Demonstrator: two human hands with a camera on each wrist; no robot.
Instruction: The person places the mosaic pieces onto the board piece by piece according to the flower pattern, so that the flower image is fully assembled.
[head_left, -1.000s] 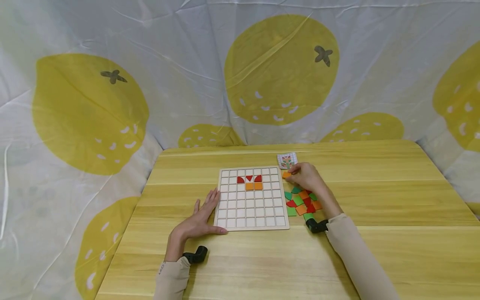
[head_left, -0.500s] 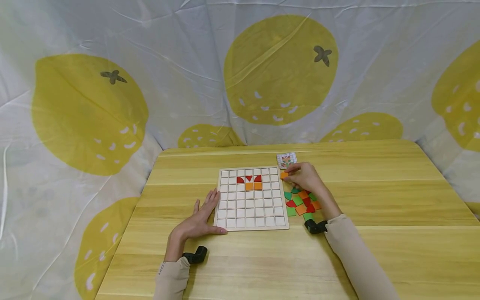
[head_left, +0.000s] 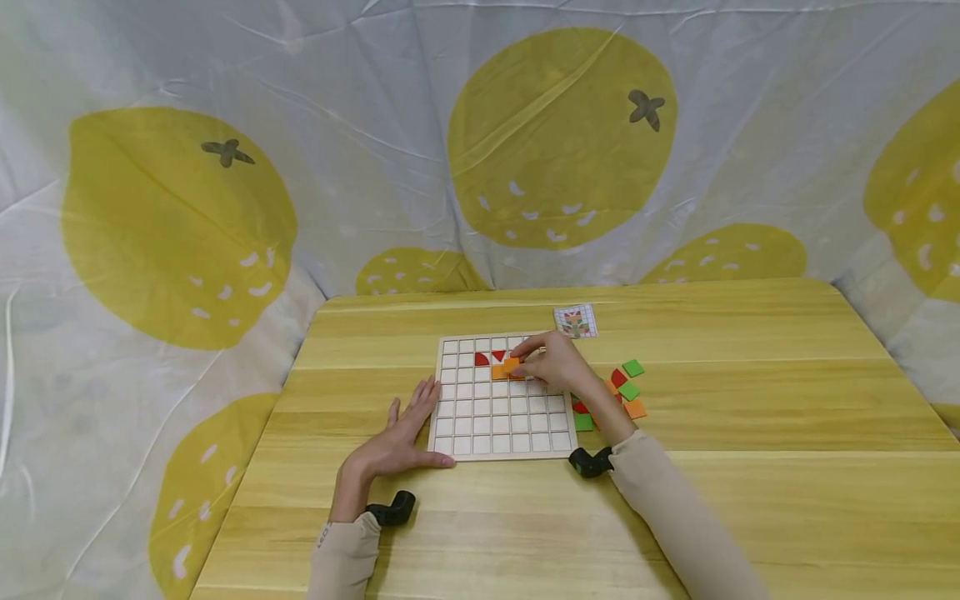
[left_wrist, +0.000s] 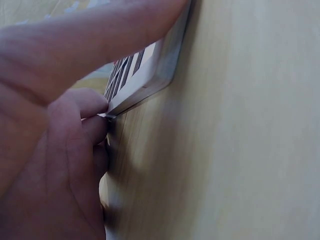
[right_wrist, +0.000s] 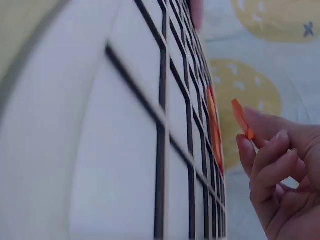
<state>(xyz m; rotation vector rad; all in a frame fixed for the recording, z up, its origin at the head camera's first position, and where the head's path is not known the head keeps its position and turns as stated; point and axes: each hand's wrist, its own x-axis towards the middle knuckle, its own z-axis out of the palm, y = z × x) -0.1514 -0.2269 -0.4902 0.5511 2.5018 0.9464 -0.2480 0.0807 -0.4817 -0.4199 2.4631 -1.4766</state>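
My right hand (head_left: pixel 557 363) pinches an orange square tile (head_left: pixel 512 364) between thumb and fingers over the upper part of a pale wooden grid board (head_left: pixel 472 423). In the right wrist view the pinched orange tile (right_wrist: pixel 239 114) shows edge-on, apart from the board's surface. A red quarter-round tile (head_left: pixel 481 359), a red triangle (head_left: pixel 498 356) and an orange square (head_left: pixel 497 372) lie in the board's cells; my right fingers hide others. My left hand (head_left: pixel 393 442) rests at the board's lower left corner, fingers along the left side and thumb at the front edge.
Loose green, red and orange tiles (head_left: pixel 628 389) lie right of the board, partly behind my right forearm. A small pattern card (head_left: pixel 575 321) lies beyond the board's far right corner. A lemon-print cloth (head_left: pixel 375 167) hangs behind the wooden table (head_left: pixel 750 375).
My right hand has carried the orange tile left, from beside the board's right edge to over the cells near the red pieces. The left hand and board have stayed in place.
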